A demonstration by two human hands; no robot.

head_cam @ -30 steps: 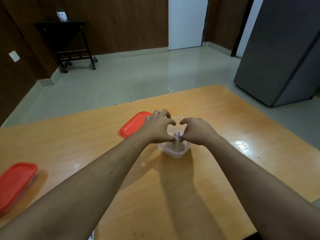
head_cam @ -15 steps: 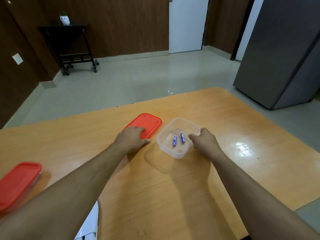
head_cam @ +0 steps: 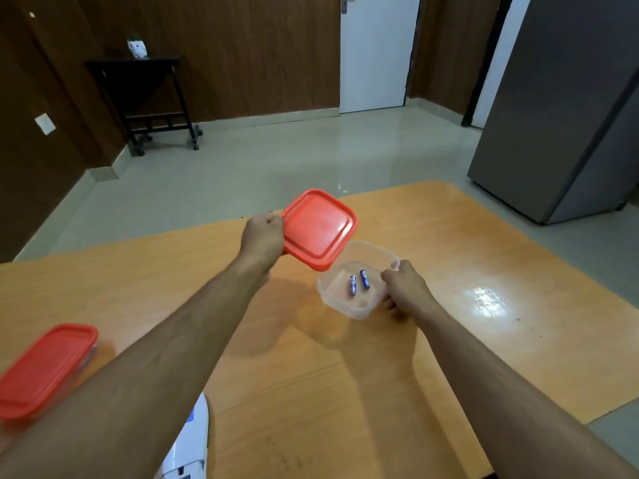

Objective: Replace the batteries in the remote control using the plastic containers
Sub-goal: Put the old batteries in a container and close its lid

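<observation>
Batteries (head_cam: 358,285) lay in the clear container (head_cam: 377,307) — the right hand (head_cam: 403,288) gripped its 3 o'clock rim; the left hand (head_cam: 261,236) had lifted the red lid (head_cam: 318,229), gripped, from the table (head_cam: 311,375) — closing looked next.

Clear square container (head_cam: 358,307), open, upright on the desk; two small blue batteries (head_cam: 358,282) lying side by side on its floor, apart; red square lid (head_cam: 318,228), raised and tilted, overlapping the container's far-left corner; second container with red lid (head_cam: 45,369), closed, at the desk's left edge.
</observation>
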